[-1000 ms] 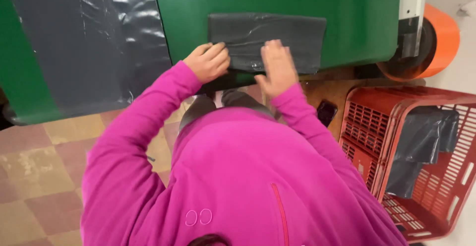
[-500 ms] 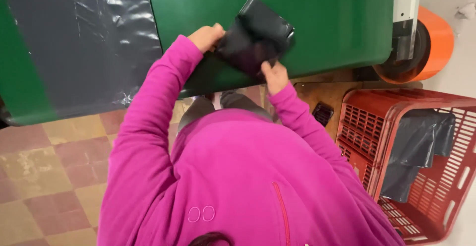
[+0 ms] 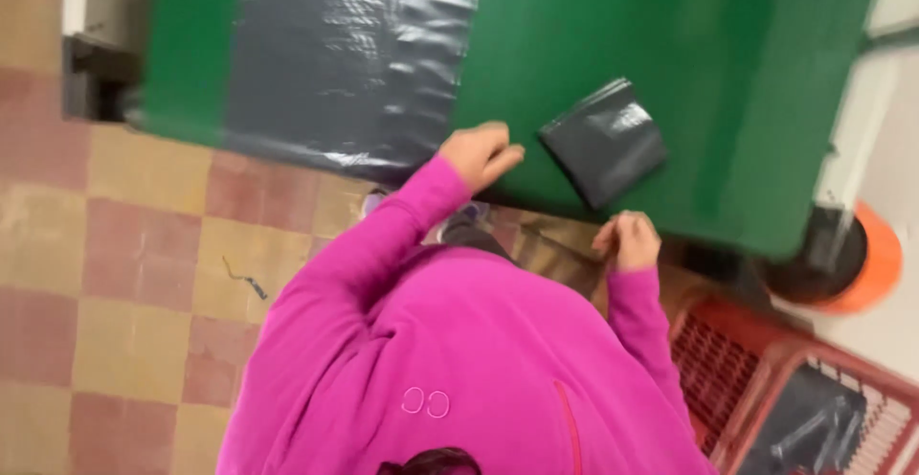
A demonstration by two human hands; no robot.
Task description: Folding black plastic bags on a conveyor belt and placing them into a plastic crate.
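A: On the left, a checked floor [image 3: 115, 245] of red and yellow tiles, a dark scrap lying on it. Above it a large dark plastic sheet [image 3: 354, 54] lies spread flat over the green table [image 3: 747, 82], its near edge hanging just over the table's rim

B: And the person in the bright pink top?

A: Leaning in at the table's near edge. The left hand [image 3: 481, 154] rests on the green surface just right of the spread sheet, fingers loosely curled and holding nothing. Half a second ago both hands had the dark plastic lifted off the table and were folding it over

B: So the bundle is down now?

A: Yes. The folded dark plastic bag [image 3: 603, 140] lies by itself on the table, a compact tilted square between the two hands and touched by neither. A second ago it was a wider, flatter rectangle under both palms, so the fold appears finished and the piece released

B: The right hand?

A: The right hand [image 3: 627, 240] has drawn back to the table's edge, just below the folded bag, fingers bent inward and empty as far as the view shows. Farther right stand an orange round object [image 3: 876, 264] by the table's corner and a red plastic basket [image 3: 728, 379] holding more dark plastic
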